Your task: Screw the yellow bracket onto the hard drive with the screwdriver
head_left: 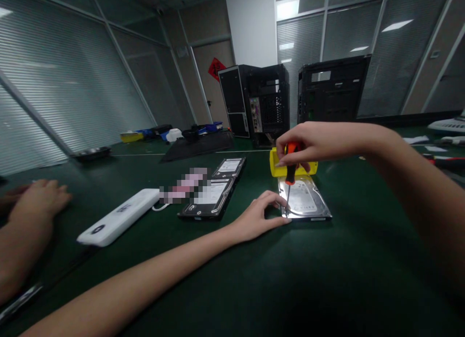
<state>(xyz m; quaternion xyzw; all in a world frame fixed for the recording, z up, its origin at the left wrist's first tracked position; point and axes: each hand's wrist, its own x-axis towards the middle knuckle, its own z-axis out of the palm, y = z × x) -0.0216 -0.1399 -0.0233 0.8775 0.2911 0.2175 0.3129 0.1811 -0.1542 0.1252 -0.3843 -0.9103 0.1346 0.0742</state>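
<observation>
A silver hard drive (305, 196) lies flat on the green table in front of me. My right hand (300, 145) grips an orange and black screwdriver (290, 172) from above, its shaft pointing down at the drive's near left corner. With thumb and fingers, my left hand (263, 213) holds the left edge of the drive close to the screwdriver's tip. Behind the drive sits a yellow box (278, 168), partly covered by my right hand. Whether the tip sits in a screw is too small to tell.
Two more hard drives (207, 199) lie left of my left hand, beside a white power strip (119, 218). Another person's hand (43, 199) rests at the far left. Computer cases (269, 102) stand at the back, with a black mat (199, 147) before them.
</observation>
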